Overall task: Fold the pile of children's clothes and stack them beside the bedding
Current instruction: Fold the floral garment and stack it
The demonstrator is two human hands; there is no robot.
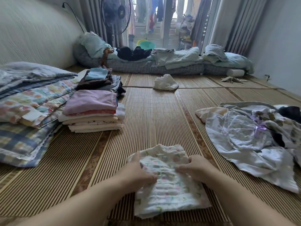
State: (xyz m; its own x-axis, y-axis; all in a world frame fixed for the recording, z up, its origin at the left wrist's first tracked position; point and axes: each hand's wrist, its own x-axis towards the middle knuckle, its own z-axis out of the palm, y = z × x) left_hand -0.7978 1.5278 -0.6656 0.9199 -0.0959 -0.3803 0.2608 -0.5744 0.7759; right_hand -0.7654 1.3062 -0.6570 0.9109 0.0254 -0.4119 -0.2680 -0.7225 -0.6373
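A small white muslin garment (171, 190) with pastel prints lies on the bamboo mat (146, 119) right in front of me. My left hand (138, 170) grips a folded-over flap of it on the left. My right hand (195, 167) pinches the same flap from the right. A loose pile of unfolded clothes (254, 137) spreads at the right. Two stacks of folded clothes stand beside the bedding (29, 101) at the left: a near one topped in lilac (92, 111) and a darker far one (99, 82).
A crumpled white cloth (165, 83) lies mid-mat farther off. A mattress with blankets and dark clothes (162, 62) runs along the back by a standing fan (115, 15) and the balcony door. A wall bounds the right side.
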